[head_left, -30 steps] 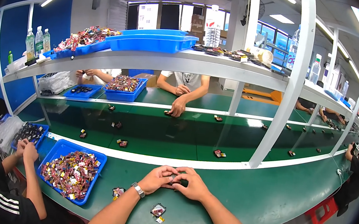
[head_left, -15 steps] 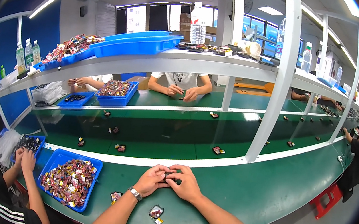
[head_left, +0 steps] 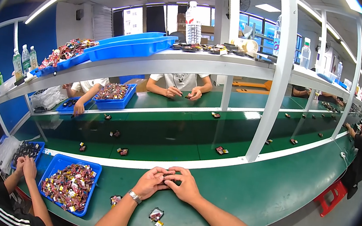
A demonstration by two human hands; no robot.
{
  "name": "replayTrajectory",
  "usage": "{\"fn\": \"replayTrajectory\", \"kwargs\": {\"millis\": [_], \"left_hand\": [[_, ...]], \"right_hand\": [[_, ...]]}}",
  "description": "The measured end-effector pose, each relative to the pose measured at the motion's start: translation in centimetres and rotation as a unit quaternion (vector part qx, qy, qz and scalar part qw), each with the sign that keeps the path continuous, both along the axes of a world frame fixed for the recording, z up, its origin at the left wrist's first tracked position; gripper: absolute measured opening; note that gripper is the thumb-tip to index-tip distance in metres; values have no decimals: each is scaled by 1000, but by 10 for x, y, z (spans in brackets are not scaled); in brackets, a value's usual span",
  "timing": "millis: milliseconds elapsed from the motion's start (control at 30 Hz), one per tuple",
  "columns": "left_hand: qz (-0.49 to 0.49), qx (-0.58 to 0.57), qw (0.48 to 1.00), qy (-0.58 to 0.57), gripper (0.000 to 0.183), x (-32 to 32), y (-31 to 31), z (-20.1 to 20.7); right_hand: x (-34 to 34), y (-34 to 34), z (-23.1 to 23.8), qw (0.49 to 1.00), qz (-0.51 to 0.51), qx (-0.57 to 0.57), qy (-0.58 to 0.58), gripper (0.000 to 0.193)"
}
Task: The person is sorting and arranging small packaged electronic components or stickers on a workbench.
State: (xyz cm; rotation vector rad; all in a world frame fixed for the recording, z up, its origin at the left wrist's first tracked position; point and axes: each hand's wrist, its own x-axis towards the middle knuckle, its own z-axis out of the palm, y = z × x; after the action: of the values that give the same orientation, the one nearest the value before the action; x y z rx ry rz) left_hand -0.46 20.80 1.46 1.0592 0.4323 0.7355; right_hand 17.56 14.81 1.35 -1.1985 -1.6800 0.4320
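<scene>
My left hand (head_left: 149, 184) and my right hand (head_left: 183, 187) meet over the green bench. Their fingers are closed together around a small black plastic part (head_left: 166, 177), mostly covered by the fingertips. A watch with a metal band is on my left wrist. Below my hands lies a black-framed piece (head_left: 156, 213) with a reddish board and a yellow-and-white tag. Beside my left forearm rests a small reddish part (head_left: 115, 200), partly hidden by the arm.
A blue tray (head_left: 97, 179) heaped with reddish parts stands to my left, next to a co-worker's hands (head_left: 26, 165). Beyond the white rail, a dark green belt (head_left: 173, 141) carries scattered small pieces. A white post (head_left: 271, 97) rises at the rail, supporting a shelf (head_left: 223, 65) with trays and bottles.
My hands stay together on the black part, with only slight finger movement. Across the belt at left, a co-worker's arm has stretched out toward the belt. The view has shifted a little.
</scene>
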Motion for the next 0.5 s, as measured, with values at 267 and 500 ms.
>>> {"fn": "replayTrajectory", "kwargs": {"millis": [267, 500], "left_hand": [[-10, -4, 999, -43, 15, -1, -2, -6], [-23, -8, 997, -79, 15, 1, 0, -12]], "right_hand": [[-5, -7, 14, 999, 1, 51, -1, 15], [-5, -9, 17, 997, -1, 74, -9, 17]]}}
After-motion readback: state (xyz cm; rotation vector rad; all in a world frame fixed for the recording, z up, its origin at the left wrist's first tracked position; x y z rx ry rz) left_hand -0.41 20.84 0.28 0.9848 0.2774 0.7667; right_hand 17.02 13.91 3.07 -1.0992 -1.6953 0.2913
